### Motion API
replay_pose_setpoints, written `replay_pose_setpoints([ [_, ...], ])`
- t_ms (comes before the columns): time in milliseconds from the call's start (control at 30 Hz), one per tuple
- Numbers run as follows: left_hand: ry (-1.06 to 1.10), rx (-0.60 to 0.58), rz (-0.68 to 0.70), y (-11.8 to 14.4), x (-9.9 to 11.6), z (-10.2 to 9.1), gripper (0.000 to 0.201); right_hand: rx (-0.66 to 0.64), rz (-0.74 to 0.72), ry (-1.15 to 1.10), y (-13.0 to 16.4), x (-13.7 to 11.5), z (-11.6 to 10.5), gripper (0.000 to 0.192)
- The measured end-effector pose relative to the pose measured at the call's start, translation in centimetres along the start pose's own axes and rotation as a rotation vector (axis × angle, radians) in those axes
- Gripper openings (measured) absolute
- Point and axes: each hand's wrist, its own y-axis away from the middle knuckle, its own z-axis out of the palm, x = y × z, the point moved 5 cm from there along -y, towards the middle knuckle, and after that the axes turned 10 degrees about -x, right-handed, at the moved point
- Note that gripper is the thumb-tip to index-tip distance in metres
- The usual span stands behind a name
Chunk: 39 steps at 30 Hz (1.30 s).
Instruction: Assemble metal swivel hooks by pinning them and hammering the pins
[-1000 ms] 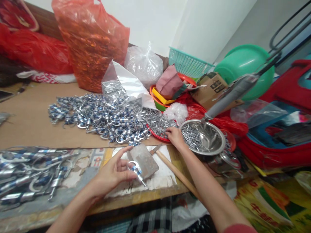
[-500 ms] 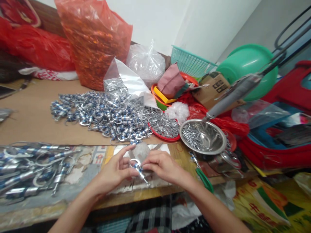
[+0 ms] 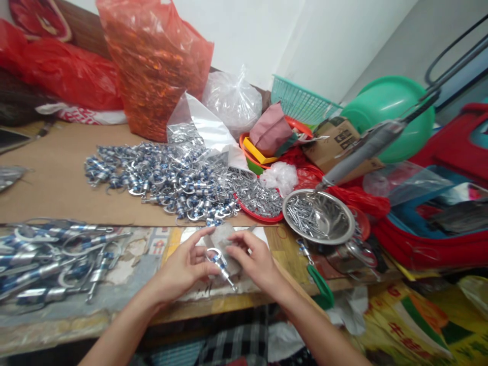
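Observation:
My left hand [image 3: 182, 268] pinches a small silver clasp with a blue band [image 3: 218, 263] over a grey stone block [image 3: 224, 239] near the table's front edge. My right hand [image 3: 256, 258] meets it from the right, fingertips on the same clasp. Whether it also holds a small metal piece I cannot tell. Behind the hands lie a red tray of small metal pieces [image 3: 256, 197] and a steel bowl of pins [image 3: 318, 216].
A heap of finished blue-and-silver clasps [image 3: 160, 180] covers the cardboard behind. More clasps [image 3: 49, 259] lie at the left. Orange and red bags [image 3: 152, 66], a teal basket [image 3: 301, 101], a green basin [image 3: 385, 112] and a green-handled tool [image 3: 318, 282] crowd the back and right.
My right hand left the red tray of metal pieces and came back to the clasp held by my left hand. The left hand stayed over the stone block.

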Motion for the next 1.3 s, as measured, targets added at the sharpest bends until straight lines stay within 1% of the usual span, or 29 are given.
replay_pose_setpoints([
  [67, 0.008, 0.012, -0.011, 0.0, 0.0, 0.0, 0.078, 0.158, 0.045, 0.047, 1.3, 1.8, -1.9, 0.015],
  [100, 0.009, 0.015, -0.013, 0.0, 0.0, 0.0, 0.078, 0.201, 0.085, 0.135, 2.0, 2.8, -2.7, 0.019],
  [133, 0.009, 0.016, -0.014, 0.0, 0.0, 0.0, 0.078, 0.202, 0.134, 0.248, 2.7, 3.9, -3.4, 0.024],
  [200, 0.007, 0.024, -0.014, 0.1, 0.0, 0.0, 0.078, 0.083, 0.24, 0.441, 4.0, 6.0, -3.9, 0.034],
  [233, 0.007, 0.031, -0.015, 0.1, 0.0, 0.0, 0.078, 0.007, 0.282, 0.488, 4.6, 7.0, -3.9, 0.034],
  [267, 0.006, 0.037, -0.014, 0.2, 0.0, 0.0, 0.078, -0.052, 0.312, 0.499, 5.1, 7.6, -3.9, 0.032],
  [300, 0.006, 0.039, -0.012, 0.2, 0.0, -0.1, 0.078, -0.08, 0.329, 0.483, 5.5, 8.0, -3.8, 0.029],
  [333, 0.006, 0.037, -0.009, 0.2, 0.0, -0.1, 0.078, -0.073, 0.331, 0.452, 5.9, 7.9, -3.9, 0.027],
  [367, 0.006, 0.031, -0.003, 0.1, -0.1, -0.1, 0.078, -0.038, 0.316, 0.417, 6.1, 7.4, -4.1, 0.026],
  [433, 0.003, 0.021, 0.008, 0.0, -0.1, -0.2, 0.078, 0.051, 0.233, 0.362, 6.3, 5.4, -4.7, 0.027],
  [567, -0.007, 0.033, 0.001, 0.0, 0.0, -0.2, 0.08, 0.164, -0.115, 0.361, 7.0, -0.5, -5.5, 0.039],
  [600, -0.006, 0.034, -0.004, 0.0, 0.0, -0.1, 0.081, 0.173, -0.191, 0.372, 7.3, -1.6, -5.4, 0.044],
  [633, -0.005, 0.033, -0.005, 0.1, 0.1, -0.1, 0.082, 0.15, -0.236, 0.391, 7.6, -2.3, -5.1, 0.048],
  [700, -0.007, 0.031, -0.003, 0.1, 0.2, 0.0, 0.083, 0.019, -0.246, 0.444, 7.8, -2.7, -3.8, 0.052],
  [767, -0.013, 0.029, 0.004, 0.2, 0.3, 0.0, 0.084, -0.132, -0.189, 0.491, 8.0, -2.1, -2.5, 0.052],
  [800, -0.015, 0.025, 0.007, 0.2, 0.3, -0.1, 0.084, -0.148, -0.166, 0.493, 8.1, -1.7, -2.2, 0.052],
  [833, -0.016, 0.02, 0.009, 0.2, 0.3, -0.1, 0.083, -0.108, -0.161, 0.476, 8.2, -1.6, -2.3, 0.051],
  [900, -0.014, 0.009, 0.015, 0.0, 0.1, -0.2, 0.081, 0.013, -0.185, 0.424, 8.4, -1.7, -2.6, 0.051],
  [933, -0.012, 0.003, 0.017, -0.1, 0.0, -0.2, 0.08, 0.035, -0.197, 0.405, 8.4, -1.8, -2.5, 0.051],
  [967, -0.009, -0.001, 0.02, -0.2, 0.0, -0.1, 0.08, 0.02, -0.2, 0.391, 8.3, -1.8, -2.3, 0.051],
  [1000, -0.006, -0.004, 0.021, -0.3, -0.1, 0.0, 0.08, -0.024, -0.185, 0.379, 8.1, -1.8, -2.0, 0.05],
  [1067, -0.004, -0.01, 0.018, -0.2, 0.1, 0.5, 0.081, -0.096, -0.122, 0.336, 7.6, -1.3, -1.5, 0.045],
  [1100, -0.013, -0.002, 0.019, 0.0, 0.4, 0.5, 0.082, -0.077, -0.083, 0.3, 7.4, -0.8, -1.6, 0.042],
  [1133, -0.037, 0.024, 0.024, 0.5, 0.8, 0.4, 0.081, -0.022, -0.04, 0.262, 7.1, -0.1, -2.0, 0.039],
  [1167, -0.081, 0.076, 0.034, 1.3, 1.4, -0.2, 0.081, 0.044, 0.005, 0.233, 6.9, 0.8, -2.6, 0.037],
  [1200, -0.147, 0.168, 0.063, 2.4, 2.1, -1.3, 0.079, 0.11, 0.052, 0.212, 6.7, 1.9, -3.2, 0.037],
  [1233, -0.241, 0.29, 0.087, 3.9, 3.0, -2.8, 0.077, 0.154, 0.103, 0.197, 6.6, 3.1, -3.7, 0.039],
  [1300, -0.473, 0.668, 0.164, 8.1, 4.9, -7.2, 0.071, 0.171, 0.208, 0.165, 6.5, 5.8, -4.4, 0.042],
])
